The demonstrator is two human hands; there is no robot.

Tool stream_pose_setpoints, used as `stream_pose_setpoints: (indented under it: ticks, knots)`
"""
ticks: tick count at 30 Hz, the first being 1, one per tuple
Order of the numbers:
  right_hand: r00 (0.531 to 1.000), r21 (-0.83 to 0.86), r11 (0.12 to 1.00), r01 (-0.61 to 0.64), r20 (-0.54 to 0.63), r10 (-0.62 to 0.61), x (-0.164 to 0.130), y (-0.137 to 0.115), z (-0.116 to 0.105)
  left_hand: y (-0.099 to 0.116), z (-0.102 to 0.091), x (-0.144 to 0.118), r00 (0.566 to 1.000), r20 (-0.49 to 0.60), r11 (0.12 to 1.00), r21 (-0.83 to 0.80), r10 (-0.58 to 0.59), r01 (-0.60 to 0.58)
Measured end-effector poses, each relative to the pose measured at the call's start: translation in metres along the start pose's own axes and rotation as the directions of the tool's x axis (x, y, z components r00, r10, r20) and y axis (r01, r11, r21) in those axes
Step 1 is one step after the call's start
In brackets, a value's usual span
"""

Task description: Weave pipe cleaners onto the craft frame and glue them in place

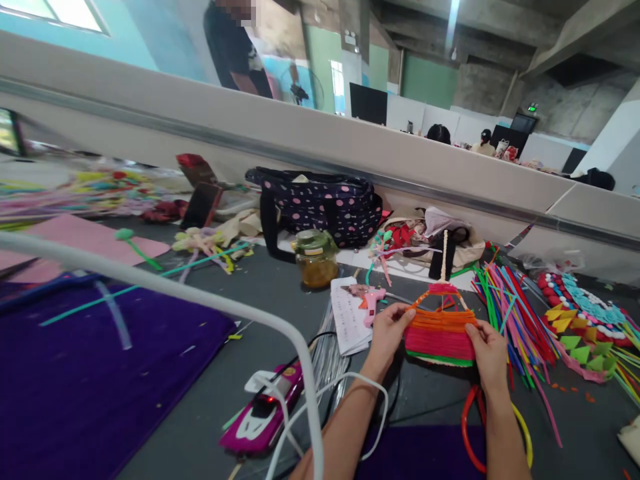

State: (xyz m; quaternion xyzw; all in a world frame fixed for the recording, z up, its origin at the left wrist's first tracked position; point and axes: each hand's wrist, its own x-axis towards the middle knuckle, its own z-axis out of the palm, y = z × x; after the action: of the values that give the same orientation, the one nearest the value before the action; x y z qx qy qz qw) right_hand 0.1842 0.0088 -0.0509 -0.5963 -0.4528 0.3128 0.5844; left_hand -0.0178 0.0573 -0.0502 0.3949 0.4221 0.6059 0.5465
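Between my two hands is a small craft piece made of pipe cleaners, with orange, red and pink rows, a green and white lower edge and a white stem rising from its peaked top. My left hand pinches its upper left side. On the right side, my right hand grips the edge between thumb and fingers. The piece is held up above the dark table. Just behind my left hand lies a pink glue gun on a paper sheet with writing.
Loose coloured pipe cleaners lie to the right, near a colourful beaded-looking craft. A glass jar stands before a dotted bag. A white lamp arm or tube crosses the left foreground above a purple cloth and a magenta power strip.
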Motion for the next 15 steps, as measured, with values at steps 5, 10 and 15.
stream_pose_setpoints:
  ticks: [5,10,15]
  knots:
    - [0.999,0.027,1.0,0.011,0.031,-0.012,0.001,-0.001,0.0,0.001,0.001,0.001,1.0,0.003,0.998,-0.049,-0.027,0.028]
    - [1.0,0.157,0.988,-0.015,-0.008,0.016,0.003,-0.005,0.001,0.001,0.007,-0.003,0.981,0.086,0.961,-0.206,-0.171,0.186]
    - [1.0,0.149,0.989,-0.004,-0.01,0.006,0.0,-0.008,0.007,-0.002,0.015,-0.01,0.956,0.108,0.883,-0.366,-0.274,0.294]
